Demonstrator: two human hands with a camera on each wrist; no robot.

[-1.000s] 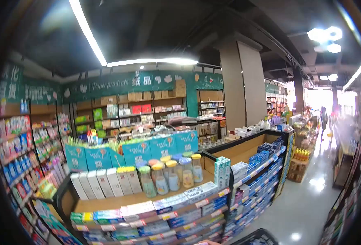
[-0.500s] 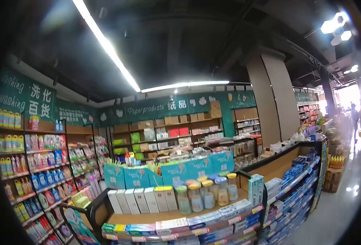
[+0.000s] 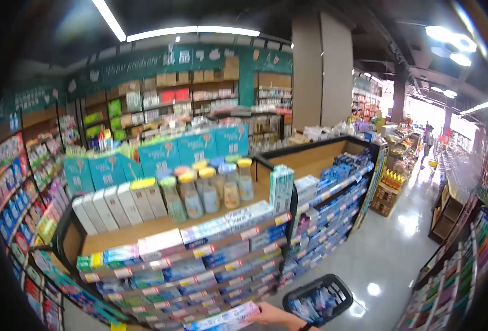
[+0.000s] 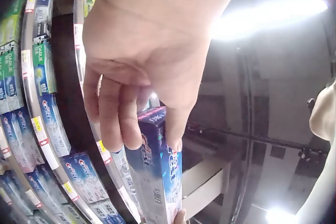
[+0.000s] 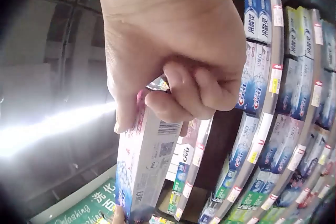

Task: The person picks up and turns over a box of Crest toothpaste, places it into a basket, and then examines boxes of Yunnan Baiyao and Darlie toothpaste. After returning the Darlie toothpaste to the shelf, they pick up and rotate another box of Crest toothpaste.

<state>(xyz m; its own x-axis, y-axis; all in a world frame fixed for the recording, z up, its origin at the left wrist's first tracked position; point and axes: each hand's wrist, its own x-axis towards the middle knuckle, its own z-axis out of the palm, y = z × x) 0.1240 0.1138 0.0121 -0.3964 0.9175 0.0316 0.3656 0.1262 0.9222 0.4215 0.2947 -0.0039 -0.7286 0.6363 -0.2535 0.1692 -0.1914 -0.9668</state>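
Note:
At the bottom of the head view, the right hand (image 3: 274, 315) pinches the right end of a toothpaste box (image 3: 227, 320). The left hand is outside the head view. In the left wrist view the left hand (image 4: 144, 56) grips an end of a blue Crest box (image 4: 157, 176) between thumb and fingers. From the right wrist view, the right hand (image 5: 176, 50) holds a box (image 5: 144, 166) with a barcode side, its thumb on one face and curled fingers on the other. A fingertip of another hand touches the box's far end in both wrist views.
A black basket (image 3: 332, 292) with packages stands on the floor (image 3: 384, 259) right of the toothpaste shelves (image 3: 200, 276). Glass bottles (image 3: 211, 193) and white boxes (image 3: 108, 209) line the top shelf. Down the aisle is a distant person (image 3: 427, 140).
The head view has tilted down and turned right since half a second ago. The right hand with the toothpaste box and the whole basket have come into view.

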